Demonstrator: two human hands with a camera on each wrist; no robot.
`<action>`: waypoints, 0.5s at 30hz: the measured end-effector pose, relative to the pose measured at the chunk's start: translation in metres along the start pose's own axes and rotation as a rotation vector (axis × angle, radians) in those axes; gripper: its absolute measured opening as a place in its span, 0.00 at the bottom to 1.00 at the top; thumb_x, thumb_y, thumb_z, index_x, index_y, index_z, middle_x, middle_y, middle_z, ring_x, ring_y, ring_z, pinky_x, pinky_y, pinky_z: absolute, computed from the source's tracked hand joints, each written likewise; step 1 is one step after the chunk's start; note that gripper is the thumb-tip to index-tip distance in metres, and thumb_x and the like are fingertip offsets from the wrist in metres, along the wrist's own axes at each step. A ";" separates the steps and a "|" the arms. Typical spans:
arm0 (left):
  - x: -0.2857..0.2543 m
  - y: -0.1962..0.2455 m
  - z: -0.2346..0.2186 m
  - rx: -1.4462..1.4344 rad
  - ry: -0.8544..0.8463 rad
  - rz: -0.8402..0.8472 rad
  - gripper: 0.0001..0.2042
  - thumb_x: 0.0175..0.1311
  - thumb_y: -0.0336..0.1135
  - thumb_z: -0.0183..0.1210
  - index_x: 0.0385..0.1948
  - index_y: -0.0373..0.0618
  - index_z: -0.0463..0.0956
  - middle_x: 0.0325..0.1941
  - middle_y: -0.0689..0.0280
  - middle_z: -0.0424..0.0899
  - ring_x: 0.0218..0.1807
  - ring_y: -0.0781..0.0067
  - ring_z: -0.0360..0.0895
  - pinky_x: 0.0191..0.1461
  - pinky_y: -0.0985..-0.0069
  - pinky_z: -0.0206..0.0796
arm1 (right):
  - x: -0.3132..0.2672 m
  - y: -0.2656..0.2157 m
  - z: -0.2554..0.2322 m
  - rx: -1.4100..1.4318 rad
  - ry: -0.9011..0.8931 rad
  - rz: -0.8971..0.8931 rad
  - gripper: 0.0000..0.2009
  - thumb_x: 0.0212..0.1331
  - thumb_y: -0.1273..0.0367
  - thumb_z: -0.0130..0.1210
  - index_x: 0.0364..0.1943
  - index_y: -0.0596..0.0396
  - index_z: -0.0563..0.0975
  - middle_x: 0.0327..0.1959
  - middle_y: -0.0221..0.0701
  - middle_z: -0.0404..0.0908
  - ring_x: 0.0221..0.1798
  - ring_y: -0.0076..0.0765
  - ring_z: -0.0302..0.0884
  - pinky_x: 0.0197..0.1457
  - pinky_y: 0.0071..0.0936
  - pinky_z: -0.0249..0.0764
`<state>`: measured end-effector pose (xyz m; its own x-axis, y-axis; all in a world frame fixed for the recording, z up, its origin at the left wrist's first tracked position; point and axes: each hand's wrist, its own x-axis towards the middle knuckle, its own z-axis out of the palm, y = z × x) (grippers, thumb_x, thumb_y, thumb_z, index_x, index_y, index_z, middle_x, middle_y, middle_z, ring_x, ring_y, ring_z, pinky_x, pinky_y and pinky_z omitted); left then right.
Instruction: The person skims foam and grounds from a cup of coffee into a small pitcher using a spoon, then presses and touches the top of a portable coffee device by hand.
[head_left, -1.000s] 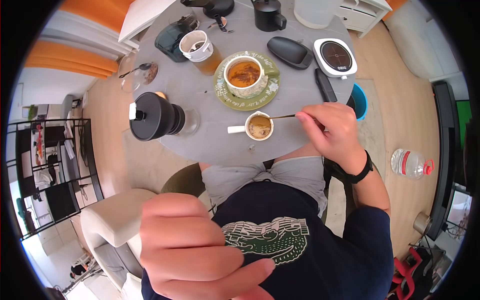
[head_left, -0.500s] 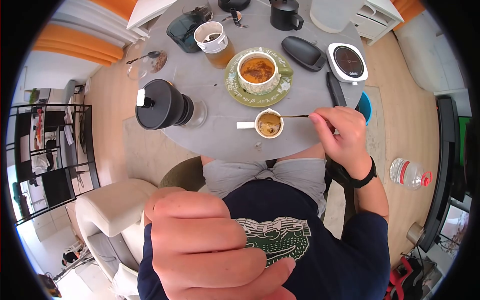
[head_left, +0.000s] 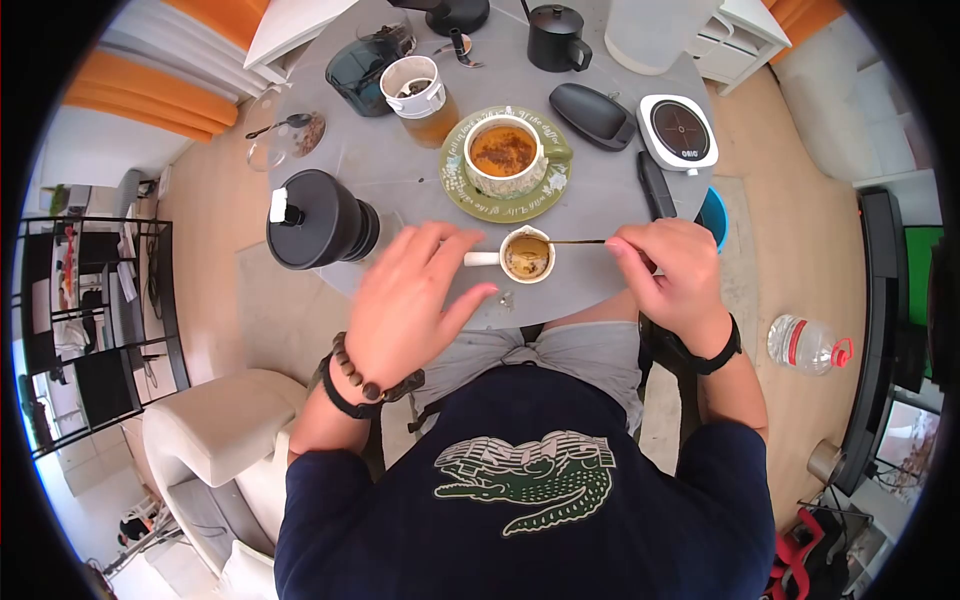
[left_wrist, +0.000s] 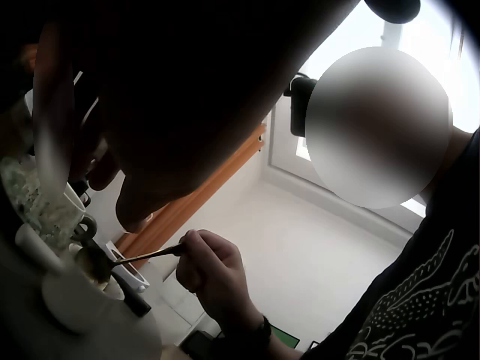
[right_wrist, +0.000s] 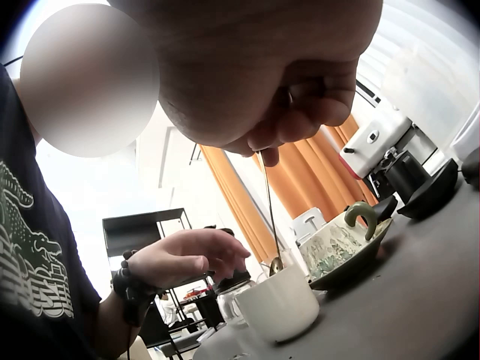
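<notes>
My right hand (head_left: 668, 272) pinches the handle of a thin metal spoon (head_left: 578, 241). Its bowl end dips into a small white cup (right_wrist: 277, 307) with a straight side handle (head_left: 483, 258), which stands near the table's front edge and holds something brownish. My left hand (head_left: 405, 305) is held with fingers spread and thumb apart, its fingertips close by that handle, and grips nothing. Just behind stands a larger patterned cup (head_left: 508, 187) of orange-brown drink with a dark powdery top, on a green lettered saucer (head_left: 490, 211).
Left on the grey table (head_left: 440, 190) lies a black hand grinder (head_left: 312, 220). Farther back are a filter-topped jar (head_left: 432, 130), a black dish (head_left: 592, 115), a black pitcher (head_left: 556, 42) and a white scale (head_left: 652, 108). A blue bin (head_left: 715, 220) stands beyond the right edge.
My left hand has come away from close before the head camera, its curled fingers spreading, to beside the small cup's handle. My right hand keeps hold of the spoon in the cup.
</notes>
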<state>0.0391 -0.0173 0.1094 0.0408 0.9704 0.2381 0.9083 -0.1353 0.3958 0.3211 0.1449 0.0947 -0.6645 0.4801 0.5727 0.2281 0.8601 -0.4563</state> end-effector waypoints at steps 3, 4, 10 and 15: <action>-0.002 -0.009 0.016 -0.032 -0.015 -0.030 0.24 0.68 0.43 0.75 0.62 0.44 0.85 0.57 0.60 0.88 0.58 0.49 0.85 0.60 0.56 0.78 | 0.001 -0.002 0.000 -0.005 -0.004 -0.017 0.04 0.63 0.76 0.74 0.34 0.59 0.88 0.21 0.33 0.82 0.20 0.38 0.76 0.27 0.34 0.69; -0.002 -0.012 0.019 -0.028 -0.064 -0.030 0.23 0.69 0.44 0.75 0.61 0.44 0.85 0.56 0.60 0.88 0.58 0.50 0.86 0.59 0.56 0.79 | 0.001 -0.003 0.000 0.001 0.004 -0.009 0.03 0.64 0.77 0.73 0.34 0.59 0.87 0.21 0.33 0.81 0.20 0.37 0.75 0.27 0.34 0.66; -0.002 -0.035 0.036 -0.018 -0.136 -0.021 0.18 0.70 0.47 0.73 0.52 0.45 0.86 0.47 0.60 0.90 0.52 0.51 0.88 0.55 0.55 0.79 | 0.005 -0.012 -0.001 -0.032 0.035 0.021 0.04 0.62 0.76 0.74 0.34 0.58 0.88 0.23 0.32 0.84 0.19 0.36 0.77 0.27 0.32 0.70; -0.002 -0.042 0.047 -0.023 -0.162 0.016 0.15 0.70 0.47 0.72 0.46 0.47 0.86 0.42 0.61 0.89 0.47 0.51 0.88 0.51 0.54 0.78 | 0.002 -0.019 0.003 -0.047 0.063 0.071 0.03 0.64 0.78 0.73 0.34 0.59 0.88 0.23 0.32 0.84 0.20 0.33 0.77 0.28 0.30 0.70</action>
<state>0.0203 -0.0040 0.0508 0.1230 0.9874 0.0992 0.8975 -0.1534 0.4135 0.3134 0.1293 0.1026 -0.5998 0.5491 0.5820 0.3078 0.8297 -0.4657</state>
